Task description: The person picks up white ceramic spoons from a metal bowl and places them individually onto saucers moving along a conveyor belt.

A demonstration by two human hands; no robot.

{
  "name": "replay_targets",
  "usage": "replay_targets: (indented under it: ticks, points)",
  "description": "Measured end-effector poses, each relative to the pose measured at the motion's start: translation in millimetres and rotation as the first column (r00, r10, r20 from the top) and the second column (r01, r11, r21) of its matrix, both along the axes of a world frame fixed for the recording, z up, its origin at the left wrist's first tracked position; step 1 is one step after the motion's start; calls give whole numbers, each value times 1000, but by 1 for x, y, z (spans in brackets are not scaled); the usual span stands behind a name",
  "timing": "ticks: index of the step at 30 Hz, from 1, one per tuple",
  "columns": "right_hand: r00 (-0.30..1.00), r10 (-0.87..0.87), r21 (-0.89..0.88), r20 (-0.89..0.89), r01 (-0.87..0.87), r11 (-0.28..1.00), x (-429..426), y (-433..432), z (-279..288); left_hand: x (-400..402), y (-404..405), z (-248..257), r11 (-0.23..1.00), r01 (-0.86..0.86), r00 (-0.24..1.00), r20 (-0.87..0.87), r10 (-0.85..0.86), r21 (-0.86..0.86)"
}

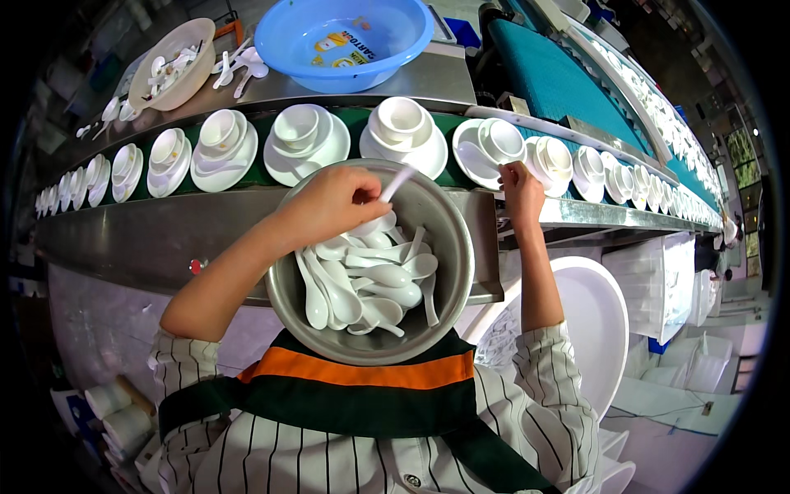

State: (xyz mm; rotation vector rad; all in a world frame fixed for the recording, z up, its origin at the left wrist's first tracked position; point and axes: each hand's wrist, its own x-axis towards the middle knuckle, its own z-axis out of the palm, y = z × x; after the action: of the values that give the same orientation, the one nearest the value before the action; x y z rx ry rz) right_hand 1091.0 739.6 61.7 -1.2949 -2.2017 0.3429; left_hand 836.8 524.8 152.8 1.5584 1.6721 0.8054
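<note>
A steel basin [460,272] full of white spoons [382,275] rests against the front of my apron. Over its far rim, my left hand [336,200] pinches a white spoon [398,185], whose blurred handle points up and to the right. My right hand [521,188] is at the near edge of a white plate [466,133] on the belt, its fingertips on the handle end of a spoon [481,153] lying there. A small bowl and cup [503,139] also sit on that plate.
The green conveyor belt [355,126] carries a row of similar dish sets. Behind it stand a blue plastic tub [395,37] and a beige basin [207,37] of used spoons. A teal belt [543,68] runs off at the right. Below my right arm is a large white tub [592,309].
</note>
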Motion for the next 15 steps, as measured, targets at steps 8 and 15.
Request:
replay_targets:
  ticks: [8,15]
  points:
    - [978,163,71,133,-173,982,-24,-17,27,17,41,22,995,-97,855,509,103,-38]
    - [671,309,-397,-674,-682,615,-40,-62,65,22,53,14,993,-121,744,661,100,-14]
